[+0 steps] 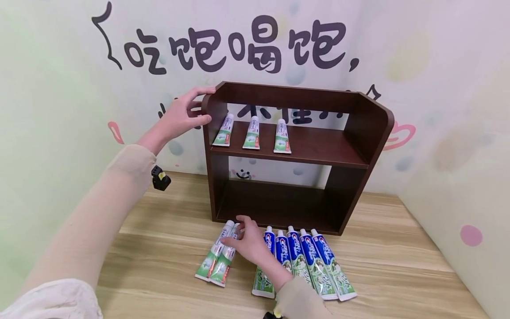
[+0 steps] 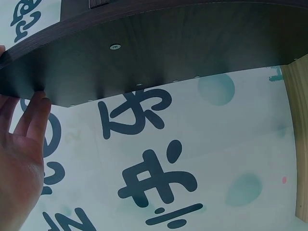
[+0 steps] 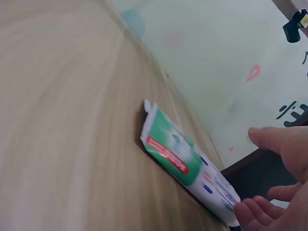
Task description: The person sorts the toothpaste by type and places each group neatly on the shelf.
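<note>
My left hand (image 1: 181, 115) rests against the upper left side of a dark brown two-tier shelf (image 1: 287, 158), thumb and fingers fairly straight. In the left wrist view its fingertips touch the outer face of the side panel (image 2: 159, 48). Three green-and-white toothpaste tubes (image 1: 252, 133) lie in a row on the upper tier. Two more such tubes (image 1: 215, 252) lie side by side on the table. Over their cap ends hovers my right hand (image 1: 252, 243), fingers loosely bent. In the right wrist view its fingertips are by the cap end of a toothpaste tube (image 3: 185, 161), not closed round it.
Several blue-and-green toothpaste tubes (image 1: 303, 261) lie in a row under and right of my right forearm. The wooden table (image 1: 159, 248) meets a white wall (image 1: 191, 150) with black lettering behind the shelf. The shelf's lower tier (image 1: 275, 201) is open at the front.
</note>
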Motion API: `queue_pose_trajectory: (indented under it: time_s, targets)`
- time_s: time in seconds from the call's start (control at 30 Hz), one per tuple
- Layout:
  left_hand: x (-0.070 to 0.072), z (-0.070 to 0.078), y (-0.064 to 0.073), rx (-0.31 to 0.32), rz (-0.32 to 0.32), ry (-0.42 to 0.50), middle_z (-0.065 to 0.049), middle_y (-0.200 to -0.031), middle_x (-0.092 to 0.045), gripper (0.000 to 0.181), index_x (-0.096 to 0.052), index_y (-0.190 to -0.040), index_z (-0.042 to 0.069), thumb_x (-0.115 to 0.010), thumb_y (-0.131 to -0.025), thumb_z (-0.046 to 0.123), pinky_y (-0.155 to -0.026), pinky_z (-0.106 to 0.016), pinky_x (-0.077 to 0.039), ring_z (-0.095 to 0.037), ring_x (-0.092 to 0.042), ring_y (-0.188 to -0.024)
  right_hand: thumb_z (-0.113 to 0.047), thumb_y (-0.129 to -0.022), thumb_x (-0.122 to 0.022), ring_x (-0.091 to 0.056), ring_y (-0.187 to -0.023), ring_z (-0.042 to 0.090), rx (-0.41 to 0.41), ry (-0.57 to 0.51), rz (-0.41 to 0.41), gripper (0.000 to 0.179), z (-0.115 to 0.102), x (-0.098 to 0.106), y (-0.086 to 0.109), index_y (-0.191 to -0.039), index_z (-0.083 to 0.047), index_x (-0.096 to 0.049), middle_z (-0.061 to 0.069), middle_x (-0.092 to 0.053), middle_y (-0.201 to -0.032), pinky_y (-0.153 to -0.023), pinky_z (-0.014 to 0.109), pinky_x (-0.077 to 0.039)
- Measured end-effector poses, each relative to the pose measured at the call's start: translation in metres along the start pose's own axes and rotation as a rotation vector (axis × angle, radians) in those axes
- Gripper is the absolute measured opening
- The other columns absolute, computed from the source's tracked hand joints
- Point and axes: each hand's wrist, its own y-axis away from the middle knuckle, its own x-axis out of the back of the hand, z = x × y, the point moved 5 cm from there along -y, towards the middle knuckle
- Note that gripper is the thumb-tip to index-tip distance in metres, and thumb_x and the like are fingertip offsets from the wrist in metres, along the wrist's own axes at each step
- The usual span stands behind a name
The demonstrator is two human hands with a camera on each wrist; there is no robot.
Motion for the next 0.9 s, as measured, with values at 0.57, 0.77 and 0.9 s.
queue_pose_trajectory:
  time_s: [0.57, 0.77, 0.9]
  targets:
    - [0.001, -0.001, 0.001, 0.015, -0.005, 0.005, 0.006, -0.157, -0.039, 0.061, -0.044, -0.147, 0.023, -0.066, -0.091, 0.012, -0.089, -0.021, -0.055, -0.032, -0.05, -0.136, -0.028, -0.072, -0.088, -0.037, -0.132, 0.04, -0.137, 0.022, 0.074, 0.103, 0.021, -0.025, 0.009, -0.153, 0.0, -0.029, 0.028, -0.039, -0.143, -0.111, 0.058, -0.038]
    - [0.0, -0.001, -0.001, 0.022, -0.006, 0.006, 0.006, -0.157, -0.039, 0.062, -0.043, -0.148, 0.023, -0.065, -0.091, 0.011, -0.091, -0.025, -0.056, -0.03, -0.05, -0.137, -0.03, -0.071, -0.088, -0.039, -0.131, 0.04, -0.09, 0.082, 0.064, 0.107, 0.02, -0.024, 0.01, -0.154, 0.0, -0.026, 0.028, -0.039, -0.145, -0.111, 0.058, -0.036]
    - [0.0, -0.002, 0.0, 0.018, -0.005, 0.007, 0.005, -0.157, -0.039, 0.062, -0.043, -0.147, 0.022, -0.065, -0.091, 0.01, -0.092, -0.026, -0.056, -0.032, -0.05, -0.137, -0.03, -0.072, -0.087, -0.038, -0.133, 0.042, -0.08, 0.09, 0.049, 0.106, 0.022, -0.024, 0.011, -0.154, -0.001, -0.027, 0.028, -0.04, -0.145, -0.111, 0.06, -0.035]
